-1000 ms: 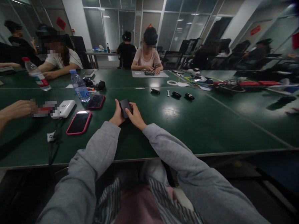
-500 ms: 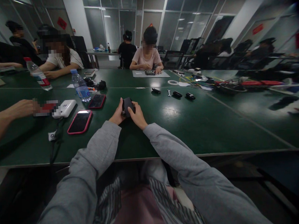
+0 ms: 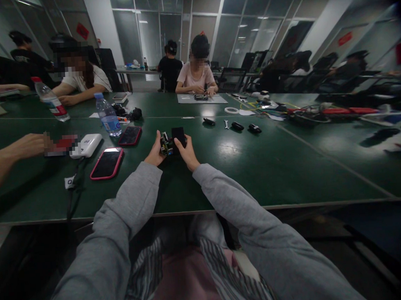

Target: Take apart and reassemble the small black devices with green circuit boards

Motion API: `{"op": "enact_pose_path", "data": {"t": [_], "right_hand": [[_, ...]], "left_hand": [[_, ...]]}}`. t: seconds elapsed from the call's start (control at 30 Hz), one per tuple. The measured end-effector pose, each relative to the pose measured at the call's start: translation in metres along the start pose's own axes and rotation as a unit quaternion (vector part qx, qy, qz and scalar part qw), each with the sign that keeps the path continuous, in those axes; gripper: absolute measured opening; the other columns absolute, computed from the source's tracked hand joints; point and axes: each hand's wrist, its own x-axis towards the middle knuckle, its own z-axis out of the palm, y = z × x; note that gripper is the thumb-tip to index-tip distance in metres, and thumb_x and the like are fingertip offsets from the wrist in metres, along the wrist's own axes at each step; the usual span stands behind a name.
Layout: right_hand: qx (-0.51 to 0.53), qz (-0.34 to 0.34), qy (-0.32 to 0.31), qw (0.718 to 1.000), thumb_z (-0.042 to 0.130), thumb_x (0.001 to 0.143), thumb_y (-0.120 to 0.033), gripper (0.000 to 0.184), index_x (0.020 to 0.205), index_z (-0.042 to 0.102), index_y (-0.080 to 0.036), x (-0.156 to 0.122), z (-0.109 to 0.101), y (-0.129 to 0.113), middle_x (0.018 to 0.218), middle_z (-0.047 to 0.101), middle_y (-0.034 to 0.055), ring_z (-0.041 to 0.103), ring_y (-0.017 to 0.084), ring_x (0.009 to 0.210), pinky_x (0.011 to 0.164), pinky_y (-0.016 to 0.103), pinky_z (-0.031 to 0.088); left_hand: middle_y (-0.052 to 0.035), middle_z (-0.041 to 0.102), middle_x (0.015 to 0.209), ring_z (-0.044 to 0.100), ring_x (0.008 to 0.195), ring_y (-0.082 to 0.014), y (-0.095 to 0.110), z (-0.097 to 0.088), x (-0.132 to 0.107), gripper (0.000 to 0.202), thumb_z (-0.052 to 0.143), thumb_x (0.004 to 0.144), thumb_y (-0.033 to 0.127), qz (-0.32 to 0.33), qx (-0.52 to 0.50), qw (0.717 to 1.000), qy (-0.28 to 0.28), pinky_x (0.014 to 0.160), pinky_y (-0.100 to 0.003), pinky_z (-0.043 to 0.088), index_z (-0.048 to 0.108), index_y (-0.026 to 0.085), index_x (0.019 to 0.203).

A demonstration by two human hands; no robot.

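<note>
Over the near middle of the glossy green table [image 3: 235, 179]: bare circuit board with green and pale components [image 3: 166, 145], held in the curled fingers of my left hand [image 3: 156, 153]. Just right of it, whether joined or apart I cannot tell, flat black rectangular piece [image 3: 178, 133]; my right hand [image 3: 187, 153] grips it, thumb across its face. To the left, dark-screened phone in a pink case [image 3: 107, 164]; farther, clear plastic bottle with a blue cap [image 3: 108, 118]. Far right of my hands, small silver wrench [image 3: 226, 125] among black oblong objects [image 3: 237, 127]. Far side: seated person in a pale pink shirt [image 3: 196, 76].
</note>
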Motion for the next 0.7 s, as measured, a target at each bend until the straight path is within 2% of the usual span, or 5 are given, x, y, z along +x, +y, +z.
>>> {"op": "enact_pose_path", "data": {"t": [0.17, 0.27, 0.4, 0.57, 0.7], "right_hand": [[-0.045, 0.04, 0.043, 0.997, 0.082, 0.063, -0.046, 0.075, 0.125, 0.046, -0.022, 0.004, 0.001, 0.002, 0.133, 0.044, 0.0102, 0.048, 0.02, 0.125, 0.114, 0.037, 0.038], [-0.039, 0.045, 0.056, 0.997, 0.078, 0.067, -0.045, 0.074, 0.127, 0.042, -0.022, 0.005, -0.001, 0.002, 0.133, 0.044, 0.0102, 0.049, 0.019, 0.124, 0.113, 0.035, 0.038], [0.031, 0.06, 0.038, 0.997, 0.068, 0.077, -0.052, 0.067, 0.13, 0.036, -0.025, 0.008, -0.005, 0.003, 0.124, 0.054, 0.0063, 0.056, 0.016, 0.114, 0.104, 0.033, 0.045], [0.035, 0.096, 0.04, 0.994, 0.06, 0.082, -0.05, 0.041, 0.112, 0.056, -0.022, 0.012, -0.009, 0.007, 0.113, 0.062, 0.004, 0.059, 0.017, 0.109, 0.101, 0.032, 0.047], [0.011, 0.088, 0.03, 0.996, 0.062, 0.081, -0.049, 0.034, 0.1, 0.065, -0.021, 0.014, -0.011, 0.008, 0.107, 0.065, 0.0044, 0.06, 0.018, 0.108, 0.105, 0.035, 0.044]], "left_hand": [[-0.0117, 0.074, 0.083, 0.072, 0.087, -0.0252, 0.0, -0.002, 0.003, 0.066, 0.045, 0.087, 0.074, -0.004, -0.024, 0.998, 0.054, 0.076, -0.034, 0.058, 0.071, 0.015, 0.099], [-0.0113, 0.074, 0.087, 0.072, 0.088, -0.0247, 0.001, -0.001, 0.003, 0.064, 0.044, 0.088, 0.074, -0.004, -0.027, 0.998, 0.058, 0.075, -0.034, 0.059, 0.07, 0.016, 0.098], [-0.0123, 0.075, 0.095, 0.072, 0.091, -0.025, 0.004, -0.001, 0.001, 0.064, 0.044, 0.088, 0.074, 0.011, -0.027, 0.998, 0.048, 0.076, -0.036, 0.059, 0.068, 0.017, 0.105], [-0.0127, 0.074, 0.102, 0.071, 0.098, -0.0252, 0.011, -0.006, -0.001, 0.065, 0.038, 0.092, 0.072, 0.043, -0.064, 0.996, 0.054, 0.08, -0.035, 0.058, 0.064, 0.017, 0.116], [-0.0126, 0.074, 0.105, 0.07, 0.101, -0.0242, 0.017, -0.009, -0.002, 0.065, 0.034, 0.093, 0.072, 0.05, -0.091, 0.992, 0.072, 0.081, -0.033, 0.058, 0.061, 0.018, 0.119]]}}
